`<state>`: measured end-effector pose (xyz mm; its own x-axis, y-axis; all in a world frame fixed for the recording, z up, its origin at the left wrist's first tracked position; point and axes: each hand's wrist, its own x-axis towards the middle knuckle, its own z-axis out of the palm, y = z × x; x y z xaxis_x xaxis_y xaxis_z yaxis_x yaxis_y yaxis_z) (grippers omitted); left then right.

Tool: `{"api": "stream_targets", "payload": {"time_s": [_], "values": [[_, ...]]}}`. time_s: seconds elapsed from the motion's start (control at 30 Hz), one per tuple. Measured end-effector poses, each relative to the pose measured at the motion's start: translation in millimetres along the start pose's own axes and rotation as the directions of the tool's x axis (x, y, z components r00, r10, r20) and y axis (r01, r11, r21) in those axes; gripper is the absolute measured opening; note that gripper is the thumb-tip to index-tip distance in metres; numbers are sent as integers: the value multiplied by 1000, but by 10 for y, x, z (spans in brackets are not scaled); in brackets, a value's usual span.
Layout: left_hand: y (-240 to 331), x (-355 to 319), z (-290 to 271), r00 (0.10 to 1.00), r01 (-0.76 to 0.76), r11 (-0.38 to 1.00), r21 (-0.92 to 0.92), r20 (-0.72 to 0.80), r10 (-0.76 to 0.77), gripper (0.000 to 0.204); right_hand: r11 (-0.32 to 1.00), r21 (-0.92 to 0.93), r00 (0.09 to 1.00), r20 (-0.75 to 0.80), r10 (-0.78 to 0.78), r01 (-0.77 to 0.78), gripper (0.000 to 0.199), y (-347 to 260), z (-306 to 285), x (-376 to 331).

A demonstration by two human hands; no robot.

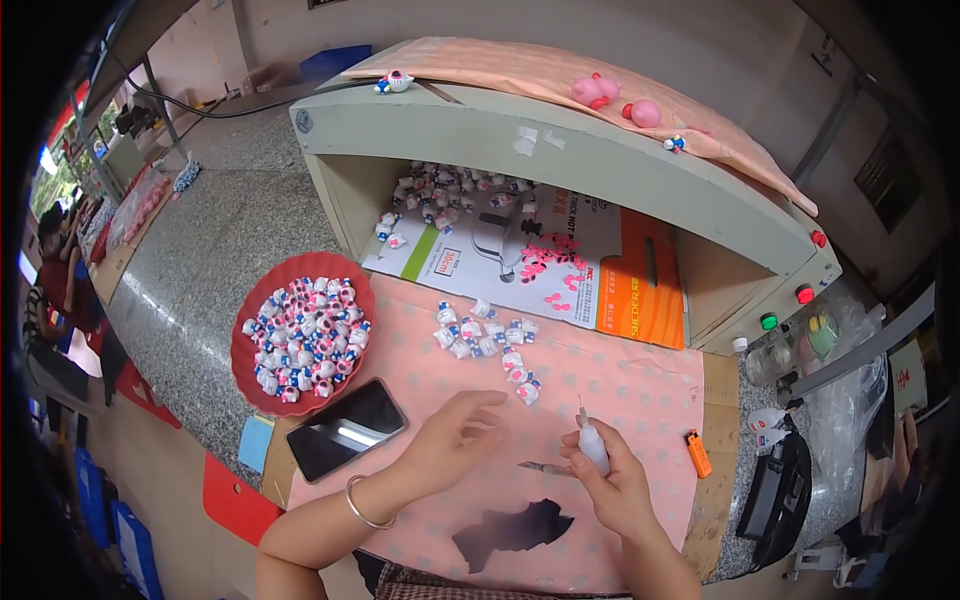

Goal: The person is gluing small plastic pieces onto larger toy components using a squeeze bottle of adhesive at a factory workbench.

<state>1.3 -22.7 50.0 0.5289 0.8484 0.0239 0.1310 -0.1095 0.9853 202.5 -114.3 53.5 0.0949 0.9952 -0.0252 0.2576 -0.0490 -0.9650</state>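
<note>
My left hand point(455, 438), with a silver bangle at the wrist, hovers over the pink cloth point(640, 385). Its fingers are loosely bent and apart, and nothing shows in them. My right hand point(622, 488) grips a small white needle-tip bottle point(594, 448), its thin tip pointing up. A slim pointed metal tool point(546, 467) also sticks out leftward from the right hand's fingers; its exact kind is unclear. Ahead of both hands lies a loose group of small white-and-blue figurines point(486, 338). A dark, ragged-edged patch point(515, 535) lies on the cloth nearer me.
Left stands a red scalloped bowl point(243, 362) full of figurines, beside a black phone point(345, 430). A box-like cabinet point(480, 133) stands ahead, with more figurines point(440, 190) and pink pieces point(550, 260) on cardboard inside. An orange lighter point(698, 454) and black bag point(778, 500) lie right.
</note>
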Motion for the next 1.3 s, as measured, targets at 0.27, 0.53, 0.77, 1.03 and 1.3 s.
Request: {"api": "stream_targets", "payload": {"time_s": [0.27,0.53,0.77,1.03,1.3], "values": [[13,471,523,964,-221,417,882,133,231,23,991,126,964,-266,-6,41,39,196,-51,-73],[268,227,641,927,-324,935,145,246,283,29,988,152,973,-225,46,-11,40,135,-157,-43],[208,-88,481,931,358,750,-557,277,-239,27,845,532,986,-113,120,-42,33,-282,49,-173],[-74,-318,216,907,396,567,-722,210,-365,33,949,316,983,-180,46,13,21,-311,-161,-249],[-387,-289,94,949,309,673,-672,169,-266,37,877,479,997,-82,-10,48,24,29,226,-103]]}}
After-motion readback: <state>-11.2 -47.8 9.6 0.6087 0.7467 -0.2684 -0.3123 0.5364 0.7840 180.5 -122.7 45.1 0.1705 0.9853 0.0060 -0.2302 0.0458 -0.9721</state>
